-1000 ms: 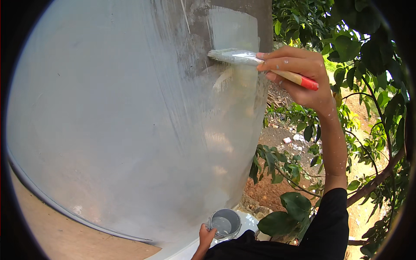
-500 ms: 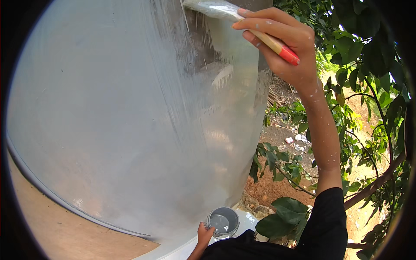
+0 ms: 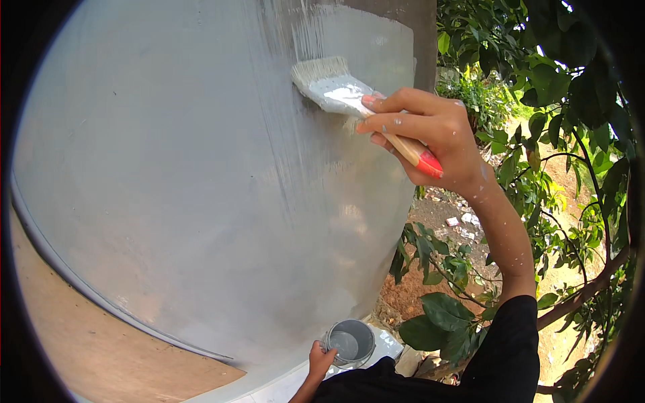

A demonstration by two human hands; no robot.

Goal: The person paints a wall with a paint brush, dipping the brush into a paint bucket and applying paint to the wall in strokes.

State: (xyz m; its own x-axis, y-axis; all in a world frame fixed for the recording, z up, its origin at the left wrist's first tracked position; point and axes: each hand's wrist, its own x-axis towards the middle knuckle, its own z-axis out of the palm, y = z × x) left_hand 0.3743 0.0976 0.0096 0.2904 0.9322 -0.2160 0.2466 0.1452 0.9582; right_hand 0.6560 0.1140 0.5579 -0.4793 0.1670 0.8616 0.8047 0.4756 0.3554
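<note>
My right hand [image 3: 433, 138] grips a wide paintbrush [image 3: 342, 93] by its wooden, red-ended handle. The pale bristles touch the wall [image 3: 181, 168], which is coated in wet-looking light grey paint. Darker, streaky patches show around and above the brush. Spots of paint dot my fingers and forearm. Low in the view, my left hand [image 3: 321, 361] is closed on the rim of a small grey bucket [image 3: 351, 342], thumb over the edge. Some grey paint lies inside it.
Leafy branches [image 3: 450, 322] hang close to my right arm, over a slope of bare soil with litter. A brown surface [image 3: 101, 322] lies at the lower left, past the wall's curved bottom edge. A white ledge [image 3: 269, 389] runs beneath the bucket.
My right hand and the brush have come down the wall. A fresh light grey patch now covers part of the dark area at the top. The left hand and bucket have barely shifted.
</note>
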